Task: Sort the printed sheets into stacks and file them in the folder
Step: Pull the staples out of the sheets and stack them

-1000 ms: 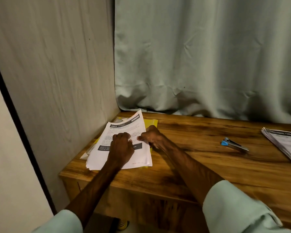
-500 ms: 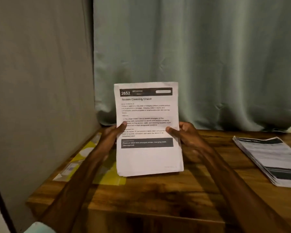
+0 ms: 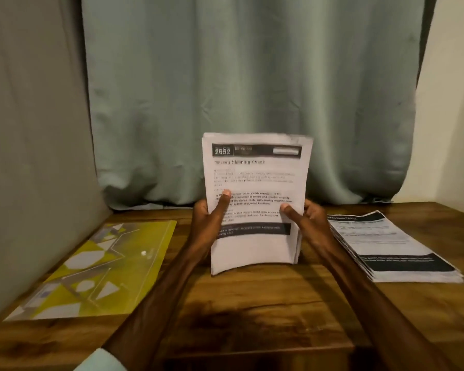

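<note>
Ctr frame: thick stack of white printed sheets (image 3: 255, 199) held upright over a grainy brown wood table (image 3: 247, 303), bottom edge bowed. Top pg has a dark header band w/ "2652"; the heading is blurred, only "Cleaning" legible, and there's a dark bar lower down. Left hand (image 3: 208, 223) & right hand (image 3: 306, 220) grasp its side edges, thumbs on front. Lower left: glossy yellow folder (image 3: 99, 271) w/ white geometric shapes, lying flat. Right: 2nd printed stack (image 3: 391, 247), flat. Pleated grey-green curtain (image 3: 252, 89) behind.

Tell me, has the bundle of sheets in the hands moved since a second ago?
Yes. The bundle lay flat on the yellow folder; now the left hand and right hand hold it upright, right of the folder.
</note>
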A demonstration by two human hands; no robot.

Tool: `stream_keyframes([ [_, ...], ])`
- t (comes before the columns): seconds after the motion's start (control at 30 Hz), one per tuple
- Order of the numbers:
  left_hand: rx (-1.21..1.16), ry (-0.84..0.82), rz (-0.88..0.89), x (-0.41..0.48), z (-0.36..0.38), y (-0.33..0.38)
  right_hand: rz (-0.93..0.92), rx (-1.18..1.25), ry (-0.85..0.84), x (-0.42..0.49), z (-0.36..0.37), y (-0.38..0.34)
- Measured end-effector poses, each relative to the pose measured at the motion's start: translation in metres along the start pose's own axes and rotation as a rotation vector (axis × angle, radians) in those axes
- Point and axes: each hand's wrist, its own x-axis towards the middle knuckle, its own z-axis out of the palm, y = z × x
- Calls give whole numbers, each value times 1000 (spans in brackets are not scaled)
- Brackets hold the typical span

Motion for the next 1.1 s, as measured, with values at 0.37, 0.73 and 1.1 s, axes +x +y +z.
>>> stream_keyframes([
  [0.37,100,132,36,4,4,-21,68,-58,-72,-10,3,25],
  [0.73,-399,392,-280,0,4,-20,229,630,-27,-30,4,28],
  [1.1,-322,-76,-219,14,-84,6,140,174,158,-17,-24,-13],
])
